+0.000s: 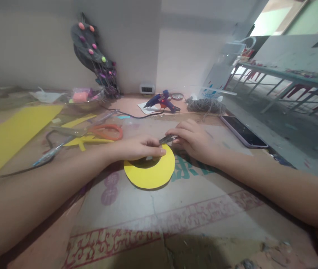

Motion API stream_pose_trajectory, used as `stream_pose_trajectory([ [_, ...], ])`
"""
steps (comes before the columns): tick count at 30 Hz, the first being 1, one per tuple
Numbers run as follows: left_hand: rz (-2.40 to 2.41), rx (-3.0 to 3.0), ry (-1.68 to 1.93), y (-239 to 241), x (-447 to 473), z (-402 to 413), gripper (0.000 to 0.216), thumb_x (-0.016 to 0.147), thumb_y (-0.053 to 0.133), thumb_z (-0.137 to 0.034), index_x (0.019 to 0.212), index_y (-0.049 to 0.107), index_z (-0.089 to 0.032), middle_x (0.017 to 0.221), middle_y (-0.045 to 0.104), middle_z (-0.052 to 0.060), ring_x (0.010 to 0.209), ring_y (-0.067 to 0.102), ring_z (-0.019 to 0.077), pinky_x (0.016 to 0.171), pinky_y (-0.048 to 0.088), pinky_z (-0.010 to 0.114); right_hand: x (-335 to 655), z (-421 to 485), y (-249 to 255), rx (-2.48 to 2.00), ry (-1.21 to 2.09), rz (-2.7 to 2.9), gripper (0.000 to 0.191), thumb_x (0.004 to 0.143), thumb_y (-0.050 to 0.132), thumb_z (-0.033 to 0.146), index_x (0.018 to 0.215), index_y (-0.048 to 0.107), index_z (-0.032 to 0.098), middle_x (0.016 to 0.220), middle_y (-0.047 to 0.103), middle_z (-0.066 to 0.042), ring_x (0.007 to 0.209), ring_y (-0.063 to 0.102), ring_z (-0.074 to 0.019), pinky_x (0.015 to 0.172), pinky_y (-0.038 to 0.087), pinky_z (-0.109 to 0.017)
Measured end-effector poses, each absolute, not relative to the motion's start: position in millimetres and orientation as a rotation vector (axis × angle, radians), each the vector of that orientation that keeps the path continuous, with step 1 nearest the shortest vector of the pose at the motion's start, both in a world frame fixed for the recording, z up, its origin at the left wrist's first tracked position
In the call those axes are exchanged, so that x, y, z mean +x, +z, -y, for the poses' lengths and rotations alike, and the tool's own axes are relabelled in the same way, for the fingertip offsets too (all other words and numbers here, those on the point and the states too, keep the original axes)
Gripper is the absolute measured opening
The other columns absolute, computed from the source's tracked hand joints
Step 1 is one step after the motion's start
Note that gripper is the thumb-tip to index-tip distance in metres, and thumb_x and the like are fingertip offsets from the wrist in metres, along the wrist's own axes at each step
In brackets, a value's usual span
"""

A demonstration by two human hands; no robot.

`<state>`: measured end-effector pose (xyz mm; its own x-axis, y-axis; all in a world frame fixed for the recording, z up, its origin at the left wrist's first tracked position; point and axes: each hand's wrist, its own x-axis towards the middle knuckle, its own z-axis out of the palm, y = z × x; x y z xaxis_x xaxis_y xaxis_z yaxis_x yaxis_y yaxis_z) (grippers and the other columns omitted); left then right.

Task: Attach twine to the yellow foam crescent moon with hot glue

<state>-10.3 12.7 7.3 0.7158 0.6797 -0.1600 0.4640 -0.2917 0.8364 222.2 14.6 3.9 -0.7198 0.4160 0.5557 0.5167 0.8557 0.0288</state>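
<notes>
A flat yellow paper ring [150, 179] with a dark opening near its top lies over the printed cardboard. My left hand [144, 147] pinches its upper edge, thumb on top. Just to the right, my right hand [192, 140] has its fingers closed on a small dark metal tool [167, 139]. The tool's tip reaches the ring's upper edge beside my left fingertips; its exact kind is unclear. Part of the ring is hidden under my left hand.
Orange-handled scissors [107, 132] lie on yellow scraps to the left, near a large yellow sheet [15, 134]. Behind my hands are a blue glue gun [159, 100] with a lit red light and grey yarn [206, 105]. A phone [243, 130] lies at right.
</notes>
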Motion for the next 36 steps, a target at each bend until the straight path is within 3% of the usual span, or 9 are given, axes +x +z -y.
stream_pose_trajectory([
  [18,-0.847,1.963,0.260,6.3,-10.9,-14.1,0.041,0.082,0.058,-0.054,0.070,0.060,-0.016,0.067,0.055,0.000,0.062,0.050,0.0119,0.055,0.037,0.022,222.4,-14.0,5.0,-0.691,-0.170,2.468,0.020,0.096,0.047,0.023,0.103,0.065,0.017,0.087,0.063,-0.008,0.080,0.050,-0.0203,0.071,0.041,-0.033],
  [25,-0.854,2.001,0.265,6.8,-10.7,-14.9,0.046,0.083,0.055,-0.059,0.071,0.061,-0.015,0.069,0.056,0.002,0.062,0.052,0.0124,0.053,0.038,0.022,224.3,-13.8,4.4,-0.713,-0.016,2.387,0.028,0.099,0.042,0.028,0.119,0.060,0.019,0.094,0.061,-0.008,0.087,0.053,-0.0214,0.078,0.043,-0.035],
  [36,-0.869,1.933,0.266,7.2,-10.1,-14.5,0.040,0.080,0.061,-0.054,0.069,0.061,-0.015,0.066,0.055,0.000,0.060,0.050,0.0117,0.052,0.036,0.022,227.2,-15.9,2.5,-0.639,-0.211,2.435,0.024,0.097,0.046,0.027,0.114,0.061,0.019,0.091,0.062,-0.008,0.083,0.051,-0.0213,0.074,0.041,-0.035],
])
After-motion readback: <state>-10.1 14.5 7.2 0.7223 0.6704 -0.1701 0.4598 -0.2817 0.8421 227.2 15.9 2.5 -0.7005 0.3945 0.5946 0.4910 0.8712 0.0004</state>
